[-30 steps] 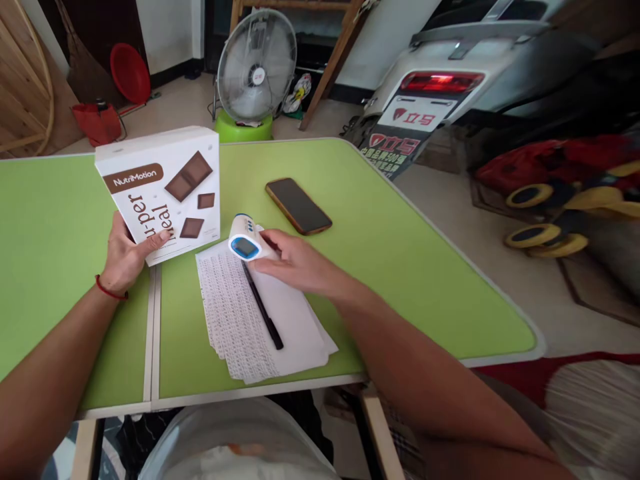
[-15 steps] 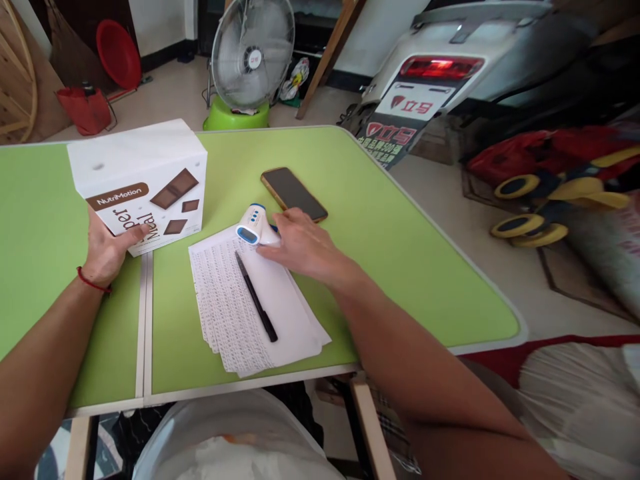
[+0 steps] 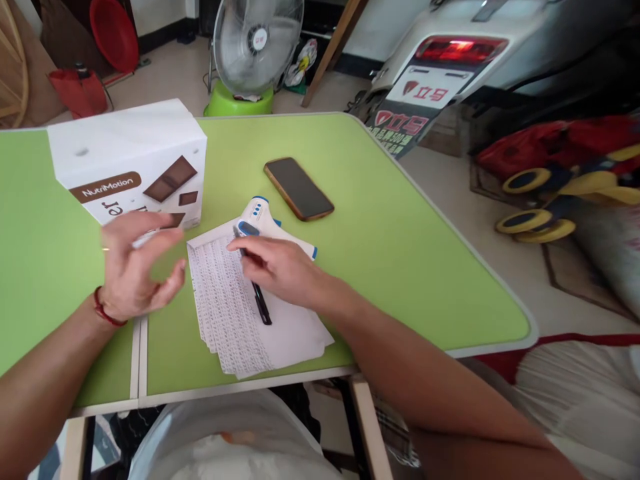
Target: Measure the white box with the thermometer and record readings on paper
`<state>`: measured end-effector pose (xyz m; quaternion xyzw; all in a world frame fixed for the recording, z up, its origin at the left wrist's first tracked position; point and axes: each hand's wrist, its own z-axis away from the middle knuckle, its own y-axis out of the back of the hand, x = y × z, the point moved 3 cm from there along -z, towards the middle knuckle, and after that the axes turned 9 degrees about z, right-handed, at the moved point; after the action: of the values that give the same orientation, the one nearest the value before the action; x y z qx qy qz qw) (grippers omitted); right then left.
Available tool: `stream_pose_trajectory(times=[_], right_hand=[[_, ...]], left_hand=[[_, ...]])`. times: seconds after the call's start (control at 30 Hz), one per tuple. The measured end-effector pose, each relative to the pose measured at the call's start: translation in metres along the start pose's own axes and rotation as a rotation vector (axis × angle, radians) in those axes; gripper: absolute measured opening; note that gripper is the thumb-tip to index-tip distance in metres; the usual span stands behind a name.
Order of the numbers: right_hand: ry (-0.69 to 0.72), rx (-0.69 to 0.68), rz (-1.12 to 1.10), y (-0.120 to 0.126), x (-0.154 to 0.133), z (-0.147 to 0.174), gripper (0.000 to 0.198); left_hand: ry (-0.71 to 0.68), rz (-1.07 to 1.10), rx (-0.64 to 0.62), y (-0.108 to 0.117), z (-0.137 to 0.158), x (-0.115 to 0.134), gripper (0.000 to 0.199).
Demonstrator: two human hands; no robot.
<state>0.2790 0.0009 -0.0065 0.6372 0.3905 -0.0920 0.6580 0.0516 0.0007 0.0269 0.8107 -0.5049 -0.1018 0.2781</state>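
My left hand [image 3: 137,267] is off the box and raised in front of it, its fingers curved and apart, with nothing in them. Just behind it stands the white NutriMotion box [image 3: 125,140] with pictures of brown bars; the hand covers its lower front. Over the written sheets of paper [image 3: 230,320], my right hand [image 3: 275,267] has its thumb and fingers closed around the upper part of a black pen [image 3: 261,303]. Beyond that hand, a white and blue infrared thermometer [image 3: 257,210] lies across the top of the sheets, partly hidden by the fingers.
A dark smartphone [image 3: 299,188] lies on the green table [image 3: 400,267], right of the thermometer. Past the table are a fan [image 3: 257,47] on a green stool [image 3: 235,103], an electric scooter [image 3: 425,93] and a red basin [image 3: 114,37].
My left hand has let go of the box and drawn back toward me. My right hand has left the thermometer lying and closed on the pen, which has shifted slightly away from me.
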Motion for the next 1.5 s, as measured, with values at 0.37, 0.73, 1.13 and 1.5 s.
stream_pose_trajectory(times=[0.37, 0.73, 1.13, 1.5], right_hand=[[-0.019, 0.171, -0.634, -0.015, 0.01, -0.008, 0.031], [-0.144, 0.318, -0.512, -0.034, 0.02, -0.012, 0.006], [-0.171, 0.261, -0.388, -0.038, 0.02, -0.01, 0.008], [-0.124, 0.237, -0.356, -0.04, 0.021, -0.01, 0.009]], left_hand=[[0.204, 0.38, -0.674, -0.041, 0.019, -0.007, 0.028], [0.138, 0.356, -0.693, -0.042, 0.022, -0.004, 0.031], [0.157, 0.366, -0.704, -0.043, 0.023, -0.005, 0.03], [0.159, 0.357, -0.717, -0.044, 0.023, -0.004, 0.031]])
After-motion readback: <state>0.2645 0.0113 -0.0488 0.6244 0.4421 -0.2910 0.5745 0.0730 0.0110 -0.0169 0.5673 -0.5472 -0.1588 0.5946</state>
